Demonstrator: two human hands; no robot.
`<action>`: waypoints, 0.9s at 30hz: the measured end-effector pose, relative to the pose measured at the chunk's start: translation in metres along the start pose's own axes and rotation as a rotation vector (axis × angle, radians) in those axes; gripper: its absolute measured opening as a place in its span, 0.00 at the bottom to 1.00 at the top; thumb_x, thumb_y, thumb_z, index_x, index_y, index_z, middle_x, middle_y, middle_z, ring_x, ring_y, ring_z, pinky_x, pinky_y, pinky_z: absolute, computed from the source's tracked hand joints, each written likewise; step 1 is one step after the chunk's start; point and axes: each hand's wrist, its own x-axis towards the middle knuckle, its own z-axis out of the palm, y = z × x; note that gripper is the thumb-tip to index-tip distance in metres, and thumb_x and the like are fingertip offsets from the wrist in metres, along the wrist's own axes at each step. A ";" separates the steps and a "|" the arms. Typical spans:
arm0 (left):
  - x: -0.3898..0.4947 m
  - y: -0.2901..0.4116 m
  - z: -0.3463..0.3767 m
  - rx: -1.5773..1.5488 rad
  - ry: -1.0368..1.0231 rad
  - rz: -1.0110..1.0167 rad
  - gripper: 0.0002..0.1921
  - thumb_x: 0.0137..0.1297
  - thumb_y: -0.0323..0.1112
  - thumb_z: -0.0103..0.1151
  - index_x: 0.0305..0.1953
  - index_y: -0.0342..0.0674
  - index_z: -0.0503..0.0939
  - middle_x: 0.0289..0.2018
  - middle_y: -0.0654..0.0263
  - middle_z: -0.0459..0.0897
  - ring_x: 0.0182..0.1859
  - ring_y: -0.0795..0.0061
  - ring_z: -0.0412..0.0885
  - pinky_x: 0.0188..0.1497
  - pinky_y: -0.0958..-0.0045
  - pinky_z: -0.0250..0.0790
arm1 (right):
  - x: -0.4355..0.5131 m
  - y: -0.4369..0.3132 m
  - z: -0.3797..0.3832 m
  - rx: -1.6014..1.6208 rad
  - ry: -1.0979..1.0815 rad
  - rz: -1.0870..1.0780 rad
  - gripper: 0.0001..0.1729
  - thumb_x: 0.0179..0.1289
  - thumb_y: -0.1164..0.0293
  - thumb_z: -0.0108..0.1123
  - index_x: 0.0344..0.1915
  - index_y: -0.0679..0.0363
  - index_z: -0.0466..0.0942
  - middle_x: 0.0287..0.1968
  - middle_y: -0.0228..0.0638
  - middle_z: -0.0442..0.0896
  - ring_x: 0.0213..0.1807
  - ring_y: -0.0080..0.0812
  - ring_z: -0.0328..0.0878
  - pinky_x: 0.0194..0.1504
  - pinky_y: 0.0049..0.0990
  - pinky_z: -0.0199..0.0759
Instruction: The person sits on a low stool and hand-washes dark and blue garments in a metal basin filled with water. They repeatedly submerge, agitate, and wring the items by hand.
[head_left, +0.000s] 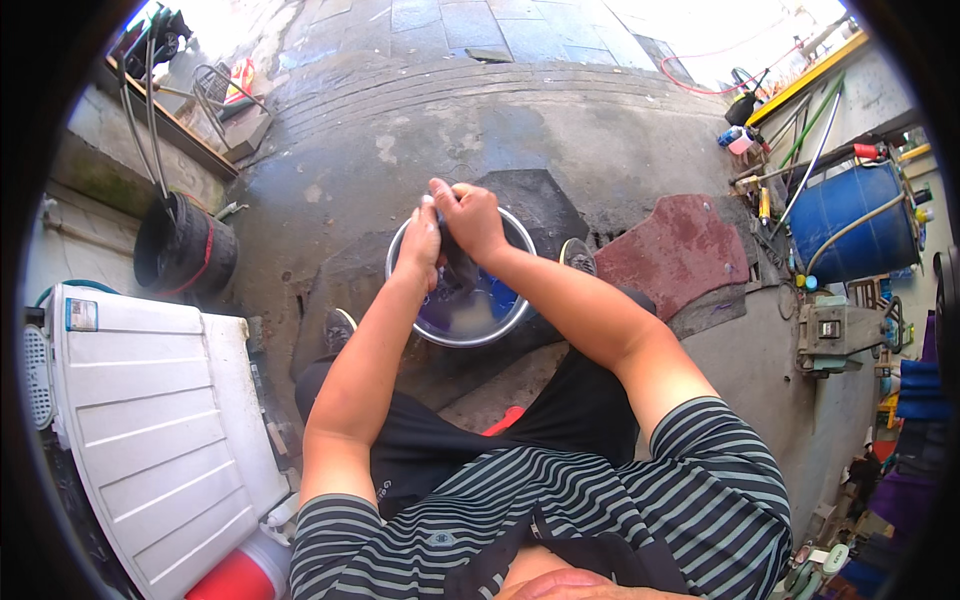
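Note:
A round metal basin (463, 342) stands on the concrete floor between my feet. Cloudy water (471, 319) shows inside it, with blue and purple patches whose nature I cannot tell. Over the basin's far half, my left hand (421, 241) and my right hand (472, 219) grip a wet dark cloth (459, 261) between them. Its lower end hangs down into the basin. The hands are close together, and part of the cloth is hidden by the fingers and palms.
At left, a black bucket (180, 247) with a red band stands beyond a white ribbed plastic appliance (161, 435). A dark red mat (679, 251) lies right of my shoe (578, 257). Farther right are a blue barrel (855, 221) and a metal jack-like device (836, 334).

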 end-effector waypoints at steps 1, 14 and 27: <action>0.004 0.006 -0.005 -0.061 -0.008 -0.044 0.30 0.81 0.71 0.42 0.53 0.49 0.76 0.35 0.69 0.78 0.32 0.75 0.75 0.28 0.68 0.69 | -0.007 -0.002 0.003 0.052 -0.115 -0.009 0.34 0.72 0.44 0.65 0.26 0.68 0.79 0.31 0.59 0.84 0.35 0.63 0.83 0.39 0.48 0.77; 0.021 0.022 -0.029 -0.441 -0.043 0.062 0.11 0.79 0.45 0.56 0.53 0.50 0.83 0.42 0.71 0.85 0.41 0.73 0.83 0.41 0.66 0.78 | 0.008 0.010 -0.011 0.045 -0.271 -0.075 0.29 0.61 0.57 0.79 0.46 0.65 0.73 0.40 0.54 0.85 0.42 0.51 0.86 0.45 0.42 0.79; -0.001 -0.004 0.011 -0.359 -0.067 0.052 0.27 0.86 0.53 0.46 0.66 0.35 0.75 0.60 0.54 0.82 0.62 0.61 0.80 0.68 0.57 0.73 | -0.009 -0.026 -0.012 -0.111 0.188 -0.044 0.22 0.76 0.50 0.63 0.36 0.58 0.76 0.28 0.54 0.85 0.35 0.63 0.85 0.33 0.53 0.76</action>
